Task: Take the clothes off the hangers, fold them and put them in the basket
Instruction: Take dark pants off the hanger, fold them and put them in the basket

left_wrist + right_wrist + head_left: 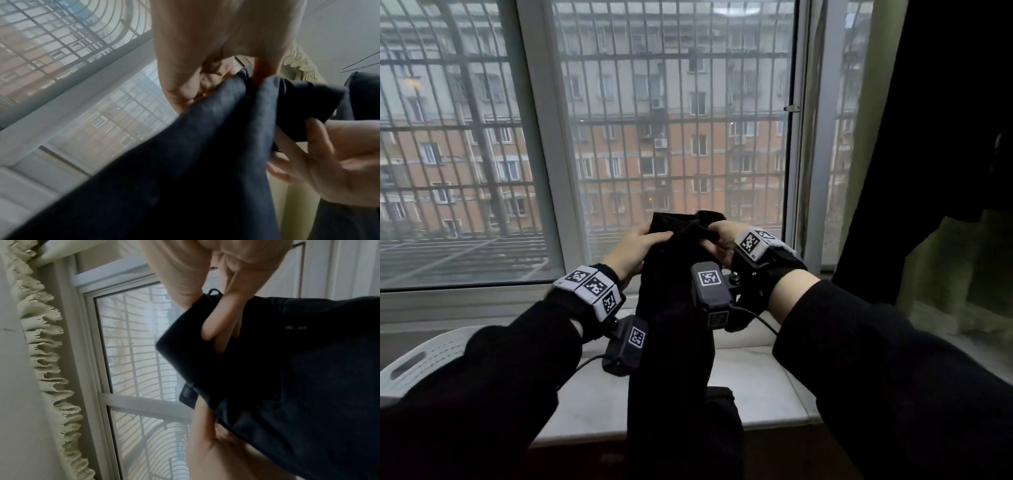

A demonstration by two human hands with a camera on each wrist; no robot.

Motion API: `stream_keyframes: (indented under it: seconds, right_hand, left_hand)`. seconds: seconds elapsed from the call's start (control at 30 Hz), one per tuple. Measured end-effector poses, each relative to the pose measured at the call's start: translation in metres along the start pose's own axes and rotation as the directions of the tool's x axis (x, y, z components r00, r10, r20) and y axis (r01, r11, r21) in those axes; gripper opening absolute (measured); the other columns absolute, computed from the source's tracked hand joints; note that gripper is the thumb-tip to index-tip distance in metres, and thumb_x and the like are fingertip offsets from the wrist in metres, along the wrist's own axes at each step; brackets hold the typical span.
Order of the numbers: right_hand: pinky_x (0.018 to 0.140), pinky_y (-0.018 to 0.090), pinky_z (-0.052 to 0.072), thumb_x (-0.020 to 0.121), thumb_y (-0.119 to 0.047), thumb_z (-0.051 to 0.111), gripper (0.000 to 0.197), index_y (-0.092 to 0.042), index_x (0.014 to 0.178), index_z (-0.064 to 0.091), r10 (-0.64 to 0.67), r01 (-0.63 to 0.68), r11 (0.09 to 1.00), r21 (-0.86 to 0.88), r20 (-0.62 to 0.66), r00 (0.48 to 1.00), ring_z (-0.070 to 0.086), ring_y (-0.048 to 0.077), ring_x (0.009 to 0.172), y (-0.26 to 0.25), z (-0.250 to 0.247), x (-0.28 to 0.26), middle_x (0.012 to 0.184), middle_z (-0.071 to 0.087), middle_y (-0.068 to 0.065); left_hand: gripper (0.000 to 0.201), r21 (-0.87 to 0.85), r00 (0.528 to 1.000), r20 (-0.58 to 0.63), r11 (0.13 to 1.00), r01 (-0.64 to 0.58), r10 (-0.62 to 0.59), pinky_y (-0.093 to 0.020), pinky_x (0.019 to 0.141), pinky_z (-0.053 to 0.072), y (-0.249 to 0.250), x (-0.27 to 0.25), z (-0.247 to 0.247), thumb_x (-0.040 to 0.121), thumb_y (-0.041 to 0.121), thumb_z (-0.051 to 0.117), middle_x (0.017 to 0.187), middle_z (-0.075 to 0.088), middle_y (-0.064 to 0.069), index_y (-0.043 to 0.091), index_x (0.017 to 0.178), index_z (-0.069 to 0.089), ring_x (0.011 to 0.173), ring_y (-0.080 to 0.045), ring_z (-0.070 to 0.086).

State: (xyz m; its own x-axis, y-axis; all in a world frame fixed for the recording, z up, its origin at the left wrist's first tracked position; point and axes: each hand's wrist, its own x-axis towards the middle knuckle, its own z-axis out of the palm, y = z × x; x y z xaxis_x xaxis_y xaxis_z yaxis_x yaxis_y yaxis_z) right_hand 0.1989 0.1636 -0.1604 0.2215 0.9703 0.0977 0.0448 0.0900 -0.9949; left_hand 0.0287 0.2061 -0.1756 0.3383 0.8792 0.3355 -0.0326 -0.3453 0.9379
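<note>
A dark garment (674, 342) with a waistband hangs in front of me over the window sill. My left hand (650, 236) grips its top edge on the left, and my right hand (714, 240) pinches the top edge on the right, close beside it. In the left wrist view the left fingers (193, 91) curl into the dark garment (185, 178), with the right hand (318, 154) opposite. In the right wrist view the right fingers (216, 327) lie over the waistband of the garment (287, 369). A white basket (424, 356) sits at the lower left, partly hidden by my sleeve.
Another dark garment (945, 137) hangs at the right beside a pale green curtain (948, 274). A bare wire hanger (362, 65) shows in the left wrist view. The marble sill (756, 387) runs below the barred window (671, 137).
</note>
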Motion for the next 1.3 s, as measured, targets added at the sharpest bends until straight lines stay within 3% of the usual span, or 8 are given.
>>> stream_keyframes:
  seconds: [0.23,0.43,0.6,0.73,0.97,1.13,1.2,1.3]
  right_hand:
    - [0.042,0.020,0.053,0.095,-0.021,0.045,0.016,-0.012,0.083,0.048,0.159,-0.173,0.972,0.156,0.100,0.982,0.056,0.016,0.066,-0.011,0.030,0.000,0.081,0.051,0.007]
    - [0.070,0.029,0.048,0.085,-0.023,0.053,0.011,-0.012,0.090,0.053,0.176,-0.178,0.984,0.020,0.063,0.982,0.058,0.016,0.079,0.003,0.020,0.003,0.092,0.061,0.003]
    - [0.085,0.028,0.035,0.051,-0.023,0.075,0.102,-0.017,0.143,0.029,0.071,-0.064,0.997,-0.052,0.132,0.989,0.045,0.021,0.123,0.020,0.011,0.016,0.138,0.046,0.008]
    - [0.084,0.031,0.055,0.070,-0.009,0.075,0.053,-0.009,0.120,0.057,-0.098,0.088,0.995,0.043,0.388,0.916,0.065,0.022,0.098,0.005,0.018,0.013,0.114,0.066,0.011]
    - [0.065,0.011,0.052,0.072,-0.006,0.079,0.034,-0.009,0.102,0.064,-0.436,0.441,0.896,-0.050,0.090,0.895,0.062,0.008,0.074,-0.038,0.049,0.010,0.080,0.064,-0.005]
    - [0.081,0.033,0.056,0.070,-0.010,0.080,0.018,-0.016,0.080,0.066,-0.546,0.541,0.827,-0.154,0.015,0.838,0.066,0.016,0.081,-0.078,0.050,0.012,0.078,0.066,-0.002]
    - [0.076,0.027,0.056,0.069,-0.010,0.080,0.020,-0.017,0.076,0.064,-0.584,0.571,0.795,-0.206,-0.005,0.812,0.066,0.016,0.081,-0.095,0.045,0.012,0.079,0.067,0.000]
    - [0.055,0.011,0.048,0.069,-0.011,0.080,0.024,-0.021,0.067,0.059,-0.620,0.591,0.765,-0.256,-0.041,0.784,0.060,0.004,0.065,-0.119,0.034,0.007,0.068,0.062,-0.007]
  left_hand:
    - [0.070,0.072,0.994,0.099,0.996,-0.043,0.036,-0.031,0.090,0.051,-0.007,-0.015,-0.008,0.058,0.020,0.076,0.109,0.064,-0.012,0.002,0.122,0.053,0.099,-0.019,0.063]
    - [0.043,0.097,0.999,-0.031,0.995,-0.035,0.038,-0.030,0.085,0.054,-0.010,-0.009,-0.046,0.065,-0.003,0.067,0.096,0.071,-0.008,0.007,0.106,0.061,0.092,-0.021,0.066]
    - [0.031,-0.032,0.988,0.070,0.991,-0.133,0.135,-0.016,0.063,0.055,0.028,-0.012,-0.069,0.069,-0.005,0.067,0.073,0.074,0.007,0.023,0.080,0.074,0.070,-0.004,0.070]
    - [0.045,-0.082,0.984,0.095,0.986,-0.146,0.154,-0.020,0.066,0.057,0.059,-0.017,-0.089,0.043,0.016,0.086,0.083,0.074,0.003,0.021,0.086,0.073,0.080,-0.011,0.071]
    - [0.047,0.044,0.972,-0.226,0.997,-0.056,0.065,-0.025,0.080,0.057,0.053,-0.007,-0.109,0.082,0.016,0.066,0.115,0.063,-0.013,0.002,0.125,0.051,0.097,-0.021,0.064]
    - [0.047,-0.001,0.984,-0.116,0.990,0.138,-0.137,-0.027,0.065,0.059,0.018,-0.030,-0.094,0.068,0.034,0.077,0.102,0.067,-0.010,0.011,0.106,0.060,0.082,-0.016,0.070]
    - [0.083,0.066,0.975,-0.048,0.973,0.219,-0.217,-0.030,0.065,0.054,0.004,-0.034,-0.088,0.032,0.046,0.090,0.090,0.069,0.001,0.018,0.103,0.060,0.080,-0.015,0.067]
    - [0.097,0.302,0.927,0.036,0.888,0.345,-0.373,-0.047,0.091,0.043,-0.013,-0.031,-0.071,0.037,0.037,0.085,0.118,0.063,0.003,0.021,0.126,0.048,0.113,-0.020,0.055]
